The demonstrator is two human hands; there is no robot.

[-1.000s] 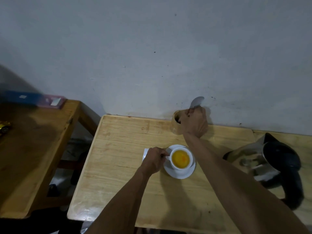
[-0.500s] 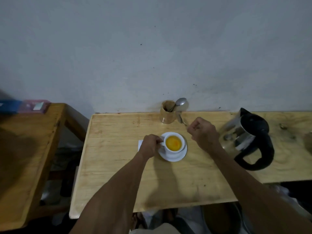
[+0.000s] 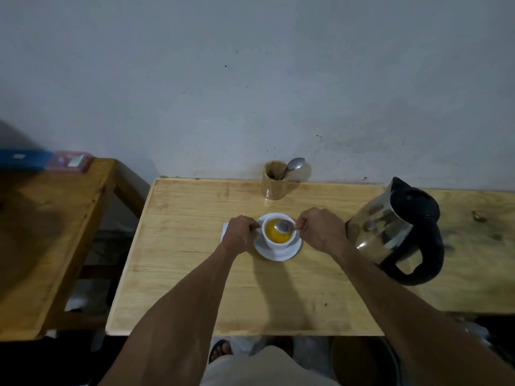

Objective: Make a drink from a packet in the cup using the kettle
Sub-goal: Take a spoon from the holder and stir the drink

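A white cup (image 3: 278,240) filled with orange-yellow liquid stands on a white saucer (image 3: 276,253) in the middle of the wooden table (image 3: 195,260). My left hand (image 3: 239,232) grips the cup's handle on its left side. My right hand (image 3: 320,228) pinches the handle of a metal spoon (image 3: 284,226), whose bowl hovers over the liquid. A white packet corner (image 3: 224,229) peeks out from under my left hand. The steel kettle (image 3: 390,232) with a black handle stands to the right of the cup.
A wooden holder (image 3: 274,181) with another spoon (image 3: 295,164) stands at the table's back edge by the wall. A second wooden table (image 3: 41,232) lies to the left, with a blue and a pink box (image 3: 69,161) on it. A dark bin (image 3: 365,360) sits below the table's front edge.
My right hand took a spoon from the holder and carried it to the cup; its bowl now sits over the drink. My left hand stayed on the cup's handle.
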